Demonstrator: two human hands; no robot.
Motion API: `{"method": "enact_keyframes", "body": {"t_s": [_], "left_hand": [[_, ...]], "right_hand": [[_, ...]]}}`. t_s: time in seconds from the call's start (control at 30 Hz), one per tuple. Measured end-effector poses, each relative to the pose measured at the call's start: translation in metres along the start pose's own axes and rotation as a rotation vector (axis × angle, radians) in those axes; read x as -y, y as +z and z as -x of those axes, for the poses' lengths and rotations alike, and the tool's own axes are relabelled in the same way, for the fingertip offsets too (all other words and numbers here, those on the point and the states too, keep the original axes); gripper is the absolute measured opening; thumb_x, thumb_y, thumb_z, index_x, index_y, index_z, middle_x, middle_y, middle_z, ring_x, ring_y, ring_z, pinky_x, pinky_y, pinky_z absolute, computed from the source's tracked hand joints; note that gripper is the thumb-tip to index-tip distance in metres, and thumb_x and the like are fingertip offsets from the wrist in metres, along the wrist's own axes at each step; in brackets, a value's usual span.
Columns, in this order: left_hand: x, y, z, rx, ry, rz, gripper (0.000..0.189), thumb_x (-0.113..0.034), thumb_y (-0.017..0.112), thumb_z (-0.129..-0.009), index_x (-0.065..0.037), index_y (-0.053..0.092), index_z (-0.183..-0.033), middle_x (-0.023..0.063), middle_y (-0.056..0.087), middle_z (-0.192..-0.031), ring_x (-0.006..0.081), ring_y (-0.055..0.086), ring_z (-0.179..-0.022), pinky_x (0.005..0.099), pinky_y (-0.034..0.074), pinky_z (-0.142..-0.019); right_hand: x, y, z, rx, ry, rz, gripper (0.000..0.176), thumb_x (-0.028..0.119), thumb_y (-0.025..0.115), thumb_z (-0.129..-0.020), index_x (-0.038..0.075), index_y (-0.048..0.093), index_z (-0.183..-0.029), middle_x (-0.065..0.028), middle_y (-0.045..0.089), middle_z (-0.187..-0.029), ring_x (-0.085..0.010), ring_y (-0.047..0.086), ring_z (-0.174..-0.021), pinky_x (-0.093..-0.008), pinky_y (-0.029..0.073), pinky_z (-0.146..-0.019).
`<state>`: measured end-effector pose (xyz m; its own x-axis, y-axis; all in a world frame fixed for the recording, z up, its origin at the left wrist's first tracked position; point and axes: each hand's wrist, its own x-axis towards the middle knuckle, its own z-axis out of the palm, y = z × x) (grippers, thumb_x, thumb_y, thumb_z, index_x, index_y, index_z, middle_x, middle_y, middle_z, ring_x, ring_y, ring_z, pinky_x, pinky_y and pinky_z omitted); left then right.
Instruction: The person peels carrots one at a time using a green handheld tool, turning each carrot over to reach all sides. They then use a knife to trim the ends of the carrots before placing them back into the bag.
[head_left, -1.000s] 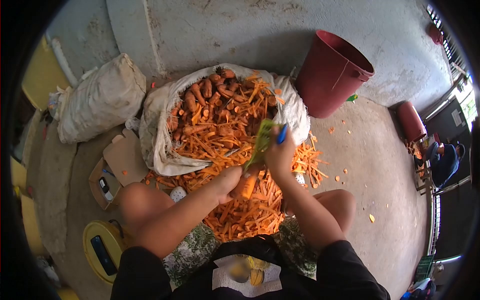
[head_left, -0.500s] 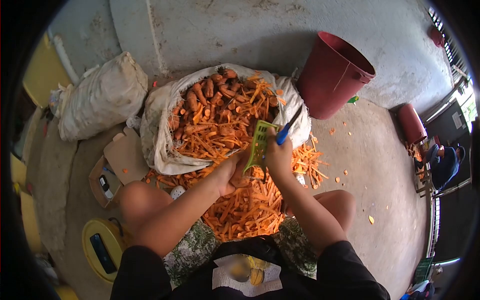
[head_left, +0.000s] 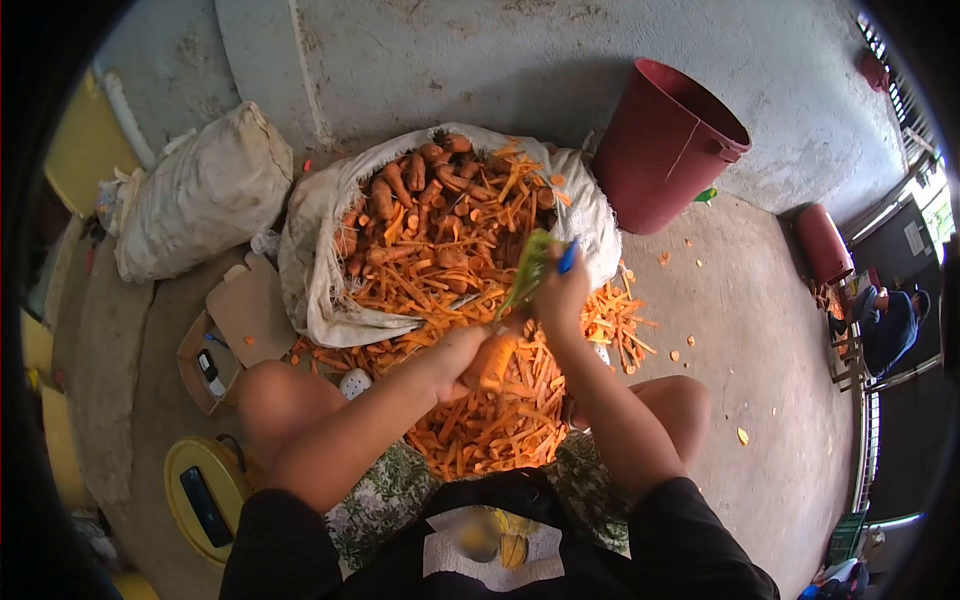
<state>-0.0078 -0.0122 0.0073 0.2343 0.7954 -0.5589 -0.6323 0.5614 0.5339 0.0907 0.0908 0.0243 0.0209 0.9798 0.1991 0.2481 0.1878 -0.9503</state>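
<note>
My left hand (head_left: pixel 462 362) is closed round a carrot (head_left: pixel 496 362), its bright orange end pointing towards me. My right hand (head_left: pixel 562 300) grips a green peeler (head_left: pixel 527 268), which is smeared by motion and reaches down to the carrot's far end. A blue-handled knife (head_left: pixel 568 256) is also held in my right hand, its blade not clearly visible. Beyond both hands, an open white sack (head_left: pixel 310 290) holds many whole carrots (head_left: pixel 395 185) and orange peel strips. Below them, a heap of peelings (head_left: pixel 490 430) lies between my legs.
A dark red bin (head_left: pixel 655 150) stands behind the sack on the right. On the left are a full white sack (head_left: pixel 210 190), an open cardboard box (head_left: pixel 250 310) and a yellow lid-like surface (head_left: pixel 180 485) bearing a phone (head_left: pixel 207 508). Another person (head_left: pixel 888 325) sits far right.
The carrot's orange end has come into clear view by my left hand. My right hand has turned, tilting the peeler, and the knife blade that pointed up and right no longer shows clearly.
</note>
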Motion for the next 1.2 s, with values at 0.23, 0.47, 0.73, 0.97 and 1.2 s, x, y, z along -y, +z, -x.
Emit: {"method": "enact_keyframes", "body": {"t_s": [0.23, 0.47, 0.73, 0.97, 1.2], "left_hand": [[-0.007, 0.000, 0.010, 0.172, -0.018, -0.051, 0.038, -0.034, 0.030, -0.092, -0.002, 0.048, -0.103, 0.0072, 0.055, -0.080, 0.0157, 0.057, -0.064, 0.0280, 0.049, -0.056], [-0.007, -0.004, 0.000, -0.059, 0.085, 0.078, 0.031, -0.028, 0.033, -0.090, -0.005, 0.049, -0.104, 0.0076, 0.057, -0.088, 0.0184, 0.058, -0.070, 0.0324, 0.050, -0.063], [-0.008, -0.004, 0.002, 0.015, 0.060, 0.170, 0.027, -0.023, 0.031, -0.090, -0.004, 0.049, -0.094, 0.0072, 0.057, -0.081, 0.0171, 0.058, -0.068, 0.0312, 0.051, -0.057], [-0.002, -0.003, -0.001, 0.051, 0.045, 0.208, 0.027, -0.024, 0.031, -0.090, -0.005, 0.049, -0.095, 0.0073, 0.057, -0.079, 0.0171, 0.058, -0.068, 0.0311, 0.051, -0.059], [0.005, 0.003, 0.007, 0.068, -0.031, -0.146, 0.036, -0.035, 0.033, -0.091, -0.003, 0.047, -0.100, 0.0060, 0.054, -0.082, 0.0141, 0.055, -0.067, 0.0277, 0.048, -0.058]], "right_hand": [[-0.017, -0.020, -0.040, -0.162, 0.046, -0.108, 0.021, 0.021, 0.044, -0.089, 0.002, 0.046, -0.081, -0.0044, 0.049, -0.060, -0.0128, 0.045, -0.051, -0.0294, 0.037, -0.048], [0.004, 0.003, 0.017, 0.216, 0.004, -0.265, 0.022, 0.023, 0.046, -0.088, 0.001, 0.047, -0.084, -0.0013, 0.048, -0.059, -0.0090, 0.045, -0.050, -0.0238, 0.037, -0.045], [0.005, 0.006, 0.030, 0.239, -0.049, -0.230, 0.021, 0.021, 0.048, -0.087, 0.001, 0.047, -0.080, -0.0010, 0.044, -0.058, -0.0079, 0.039, -0.052, -0.0249, 0.034, -0.047], [-0.005, 0.005, 0.033, 0.230, -0.076, -0.117, 0.024, 0.023, 0.048, -0.088, 0.001, 0.047, -0.078, -0.0038, 0.045, -0.057, -0.0108, 0.041, -0.050, -0.0274, 0.035, -0.047], [-0.017, -0.015, -0.033, -0.127, -0.027, 0.147, 0.026, 0.024, 0.046, -0.088, 0.001, 0.047, -0.078, -0.0045, 0.047, -0.056, -0.0138, 0.042, -0.046, -0.0329, 0.035, -0.045]]}}
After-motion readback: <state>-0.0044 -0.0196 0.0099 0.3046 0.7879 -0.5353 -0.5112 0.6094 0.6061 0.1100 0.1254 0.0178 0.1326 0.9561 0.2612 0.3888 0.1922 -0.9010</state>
